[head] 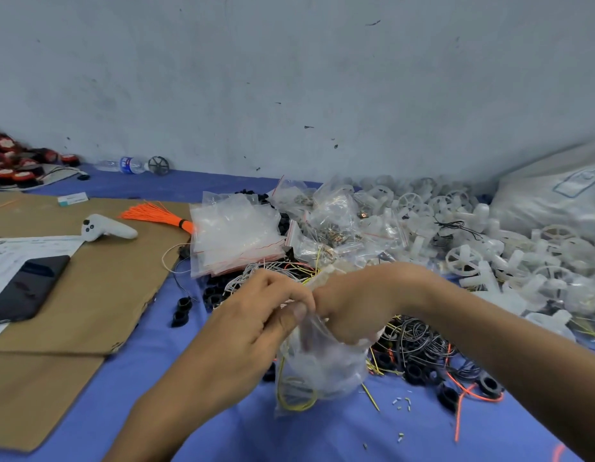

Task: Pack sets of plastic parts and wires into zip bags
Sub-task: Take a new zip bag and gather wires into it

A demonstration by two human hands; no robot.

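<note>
From the head view, the person holds one zip bag (pixel 322 368) up just above the blue worktop (pixel 223 428), right in the middle and close to the body. The left hand (pixel 256 308) pinches the top of the bag with thumb and fingers, so its grip is tight on the bag. The right hand (pixel 349 305) is curled round the top of the bag from the other side, and its grip is also tight on the bag. The two hands touch each other at the bag's mouth. Inside the bag there is a loop of yellow wire (pixel 296 398) and some pale parts, a bit blurry. So this set looks like it is already in, and I think the step now is pressing the zip closed, but the zip is hidden by the fingers. There is a lot left to do. A thick stack of empty bags (pixel 236 235) lies behind the hands. A big heap of white plastic parts (pixel 489 248) lies to the right. A tangle of wires and black rings (pixel 416 341) sits just beside the right wrist. A bunch of orange wires (pixel 156 213) rests on the cardboard (pixel 89 295) to the left. I cannot see a pile of finished sets, so how many are done is not clear.
</note>
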